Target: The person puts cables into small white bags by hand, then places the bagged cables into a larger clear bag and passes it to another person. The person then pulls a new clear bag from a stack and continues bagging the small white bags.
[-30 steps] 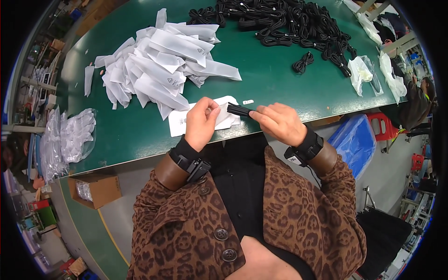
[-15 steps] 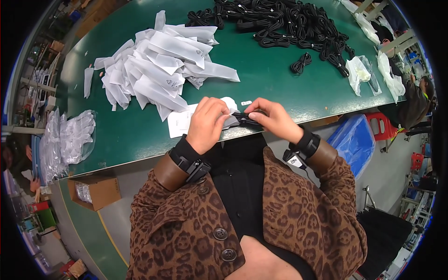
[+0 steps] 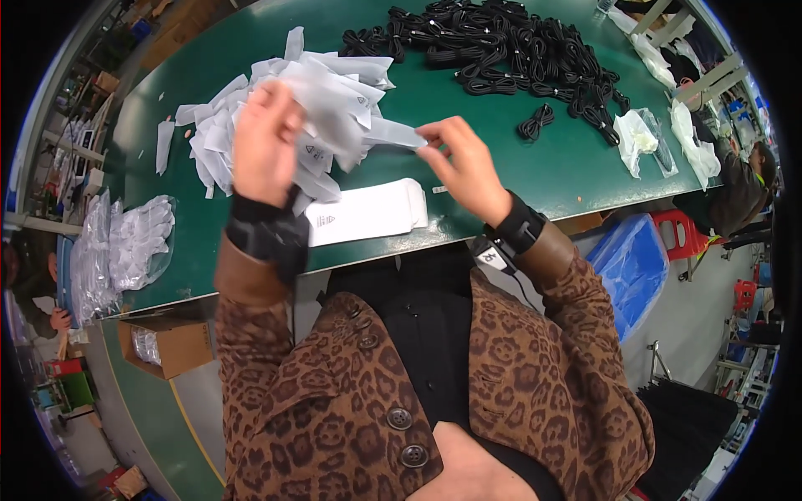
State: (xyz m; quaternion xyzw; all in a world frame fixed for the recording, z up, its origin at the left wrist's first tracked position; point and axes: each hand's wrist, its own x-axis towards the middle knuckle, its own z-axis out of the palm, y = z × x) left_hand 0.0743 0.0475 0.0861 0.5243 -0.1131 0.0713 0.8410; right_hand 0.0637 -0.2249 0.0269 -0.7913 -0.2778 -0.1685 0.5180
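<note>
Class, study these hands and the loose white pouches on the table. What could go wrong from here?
1. The blurred white pouch beside the left hand might knock some of the loosely overlapping heap of pouches out of place.
2. The right hand is at the tip of a jutting pouch; catching it could drag neighbours along.
3. The flat white packets lie near the front edge of the green table, so a nudge might send them off.
</note>
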